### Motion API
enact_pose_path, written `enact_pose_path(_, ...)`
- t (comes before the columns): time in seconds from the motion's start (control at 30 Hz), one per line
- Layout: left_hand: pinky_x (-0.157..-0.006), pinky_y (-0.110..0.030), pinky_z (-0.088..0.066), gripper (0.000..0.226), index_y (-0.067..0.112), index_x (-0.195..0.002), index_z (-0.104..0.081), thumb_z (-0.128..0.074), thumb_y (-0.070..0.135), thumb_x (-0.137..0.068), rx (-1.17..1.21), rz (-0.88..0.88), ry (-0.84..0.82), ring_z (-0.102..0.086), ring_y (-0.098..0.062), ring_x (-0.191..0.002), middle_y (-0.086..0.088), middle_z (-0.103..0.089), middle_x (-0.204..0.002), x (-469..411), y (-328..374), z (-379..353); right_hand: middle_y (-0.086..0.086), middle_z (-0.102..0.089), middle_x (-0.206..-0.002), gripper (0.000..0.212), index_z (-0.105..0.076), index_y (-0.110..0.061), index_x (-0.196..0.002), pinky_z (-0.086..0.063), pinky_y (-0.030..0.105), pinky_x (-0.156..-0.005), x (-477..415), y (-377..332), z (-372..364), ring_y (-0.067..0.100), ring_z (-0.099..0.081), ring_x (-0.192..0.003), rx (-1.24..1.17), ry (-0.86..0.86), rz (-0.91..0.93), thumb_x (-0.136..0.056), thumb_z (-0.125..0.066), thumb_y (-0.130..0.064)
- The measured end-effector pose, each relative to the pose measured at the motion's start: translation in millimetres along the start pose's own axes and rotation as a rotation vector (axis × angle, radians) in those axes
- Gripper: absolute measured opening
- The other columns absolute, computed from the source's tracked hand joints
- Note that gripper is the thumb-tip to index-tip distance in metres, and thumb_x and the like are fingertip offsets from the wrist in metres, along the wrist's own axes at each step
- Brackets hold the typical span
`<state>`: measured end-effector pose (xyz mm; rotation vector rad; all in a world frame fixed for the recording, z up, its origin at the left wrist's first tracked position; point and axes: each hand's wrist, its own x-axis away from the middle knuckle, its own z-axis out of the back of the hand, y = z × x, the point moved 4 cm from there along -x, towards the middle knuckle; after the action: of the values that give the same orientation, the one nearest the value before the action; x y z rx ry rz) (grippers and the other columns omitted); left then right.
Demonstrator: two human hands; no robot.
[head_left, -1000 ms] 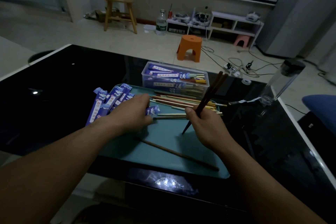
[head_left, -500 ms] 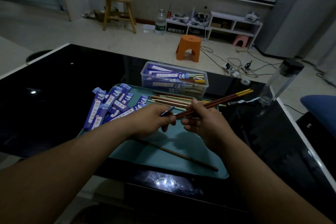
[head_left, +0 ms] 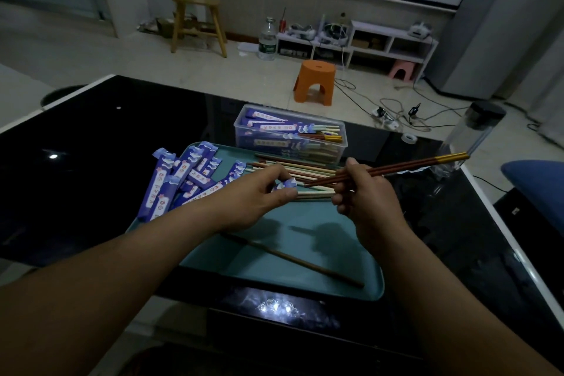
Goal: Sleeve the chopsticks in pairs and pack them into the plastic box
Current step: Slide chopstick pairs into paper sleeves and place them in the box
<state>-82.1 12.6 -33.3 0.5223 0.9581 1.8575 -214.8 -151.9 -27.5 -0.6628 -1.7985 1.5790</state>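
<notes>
My right hand [head_left: 367, 201] grips a pair of dark red chopsticks with gold ends [head_left: 396, 166], lying almost level with their thin tips pointing left. My left hand [head_left: 256, 195] pinches a blue paper sleeve [head_left: 287, 185] by its mouth, just left of those tips. Several empty blue sleeves [head_left: 180, 180] are piled on the left of the teal tray [head_left: 305, 256]. Loose chopsticks [head_left: 302, 169] lie across the tray's far side. Behind them stands the clear plastic box [head_left: 290, 136] with several sleeved pairs inside.
A single brown chopstick [head_left: 293, 261] lies diagonally on the tray's near part. The tray rests on a black glass table [head_left: 91, 146]. A clear bottle with a black cap [head_left: 470, 134] stands at the table's right edge. An orange stool [head_left: 314, 81] is on the floor beyond.
My right hand swung the red chopsticks from steeply upright down to nearly level. My left hand picked one sleeve off the pile and brought it up to the chopstick tips.
</notes>
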Motion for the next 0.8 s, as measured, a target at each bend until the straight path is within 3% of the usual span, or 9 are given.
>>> enact_pose_path(0.27,-0.056,-0.017,-0.034,0.014,0.025,-0.102,-0.058,-0.067,0.035,-0.097,-0.047,-0.073,0.066,-0.039,-0.003,-0.058,0.009,-0.047,-0.067,1.3,2.2,4.3,0.003,-0.059,-0.068,0.026,-0.061,-0.013,-0.097,-0.039,0.027,-0.050,2.4,-5.0,-7.4,0.016,-0.054,-0.056,-0.069,-0.073,0.049,-0.107,-0.053,-0.034)
enact_pose_path(0.47,-0.056,-0.018,-0.035,0.016,0.028,-0.098,-0.056,-0.069,0.036,-0.096,-0.040,-0.089,0.058,-0.042,-0.002,-0.060,0.023,-0.052,-0.067,0.7,5.5,1.2,0.003,-0.059,-0.069,0.027,-0.063,-0.012,-0.097,-0.041,0.028,-0.053,5.4,-2.0,-11.8,0.017,-0.055,-0.059,-0.030,-0.114,0.055,-0.107,-0.053,-0.036)
enact_pose_path(0.63,-0.067,-0.029,-0.044,0.017,0.027,-0.099,-0.060,-0.068,0.041,-0.095,-0.042,-0.037,0.026,-0.049,-0.004,-0.068,0.007,-0.059,-0.081,1.0,7.5,0.9,0.002,-0.061,-0.069,0.028,-0.063,-0.011,-0.097,-0.045,0.027,-0.055,7.6,-0.3,-13.2,0.016,-0.058,-0.060,0.052,-0.130,0.079,-0.106,-0.055,-0.036)
enact_pose_path(0.8,-0.065,-0.031,-0.054,0.014,0.007,-0.105,-0.061,-0.060,0.021,-0.103,0.239,0.090,-0.099,-0.067,-0.018,-0.069,-0.007,-0.070,-0.088,3.5,14.8,-3.2,0.005,-0.062,-0.070,0.034,-0.067,-0.009,-0.096,-0.043,0.028,-0.054,8.7,3.3,-19.4,0.018,-0.056,-0.060,0.131,-0.204,0.056,-0.105,-0.057,-0.040)
